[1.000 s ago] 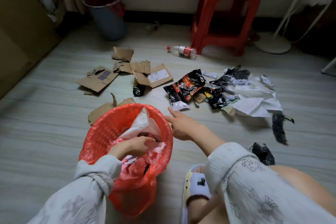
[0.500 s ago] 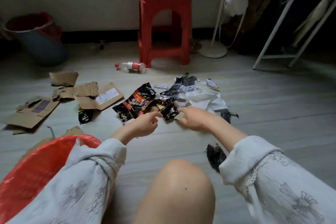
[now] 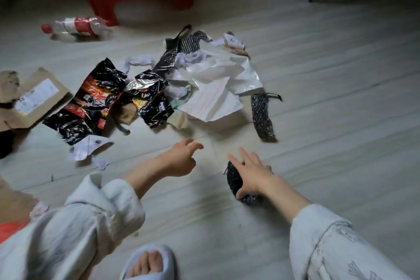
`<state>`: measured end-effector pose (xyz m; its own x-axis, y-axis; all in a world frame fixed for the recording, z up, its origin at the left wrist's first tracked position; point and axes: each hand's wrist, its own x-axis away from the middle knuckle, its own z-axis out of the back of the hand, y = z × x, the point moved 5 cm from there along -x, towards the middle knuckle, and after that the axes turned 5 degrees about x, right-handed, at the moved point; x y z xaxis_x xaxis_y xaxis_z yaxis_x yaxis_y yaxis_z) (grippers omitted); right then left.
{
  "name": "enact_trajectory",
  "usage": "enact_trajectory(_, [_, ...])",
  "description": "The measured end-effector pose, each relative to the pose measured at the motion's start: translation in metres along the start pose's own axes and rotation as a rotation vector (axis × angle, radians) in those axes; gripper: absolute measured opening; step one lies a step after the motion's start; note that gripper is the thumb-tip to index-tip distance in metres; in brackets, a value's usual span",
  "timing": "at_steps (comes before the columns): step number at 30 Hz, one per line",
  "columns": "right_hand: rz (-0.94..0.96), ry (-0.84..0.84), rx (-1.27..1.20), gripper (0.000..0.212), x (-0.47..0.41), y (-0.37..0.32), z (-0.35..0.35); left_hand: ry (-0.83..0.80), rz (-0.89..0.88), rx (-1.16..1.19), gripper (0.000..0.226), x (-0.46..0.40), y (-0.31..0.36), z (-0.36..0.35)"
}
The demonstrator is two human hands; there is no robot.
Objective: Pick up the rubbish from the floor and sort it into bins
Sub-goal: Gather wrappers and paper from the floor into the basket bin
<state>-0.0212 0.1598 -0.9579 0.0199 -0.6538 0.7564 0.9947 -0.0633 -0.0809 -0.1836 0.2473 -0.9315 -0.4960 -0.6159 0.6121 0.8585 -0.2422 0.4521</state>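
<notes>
1. Floor [image 3: 329, 120]: pale boards. The rubbish spreads from 9 to 1 o'clock of the hands, well ahead of them.
2. Largest piece, a white plastic sheet [image 3: 218, 88], lies at 12 o'clock. A black-and-red snack wrapper [image 3: 91, 102] lies at 10 o'clock, with a labelled cardboard piece [image 3: 34, 100] beyond it at 9.
3. Clear plastic bottle [image 3: 77, 27] lies on its side far off at 11 o'clock, red cap pointing to 9, long axis 9–3.
4. Black mesh sleeve [image 3: 263, 118] lies at 1 o'clock of the right hand, long axis roughly 12–6.
5. Nearest item: a second black mesh piece [image 3: 234, 179], long axis about 11–5, directly under the right hand [image 3: 252, 175]. The fingers are spread across it and the thumb hooks its near end; a full grip cannot be confirmed.
6. Left hand [image 3: 181, 161]: fingers loosely spread, holding nothing, pointing to 1 o'clock, near the mesh but apart from it. My judgement is that the right hand takes this pick.
</notes>
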Motion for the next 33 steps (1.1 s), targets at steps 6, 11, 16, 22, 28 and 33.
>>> enact_trajectory(6, [0.193,0.216,0.120,0.074,-0.019,0.001,-0.031,0.034,0.020,0.013,0.052,-0.042,-0.025,-0.014])
enact_trajectory(11, [0.232,0.246,0.031,0.054,-0.026,0.003,-0.027,-0.031,0.035,0.001,0.054,-0.043,-0.038,-0.026])
enact_trajectory(16, [0.214,0.295,0.051,0.040,-0.048,-0.001,-0.009,0.038,0.009,0.007,0.052,-0.044,-0.043,-0.020])
enact_trajectory(22, [0.260,0.352,0.186,0.024,-0.060,-0.004,0.000,0.240,-0.040,0.049,0.043,-0.041,-0.047,-0.007])
enact_trajectory(28, [0.003,0.804,-0.227,0.015,-0.046,0.050,0.028,0.667,-0.182,-0.008,0.040,-0.043,-0.033,0.039])
enact_trajectory(33, [-0.230,0.637,-0.495,0.010,-0.078,0.098,0.060,0.444,0.041,0.058,0.085,-0.098,-0.022,0.048])
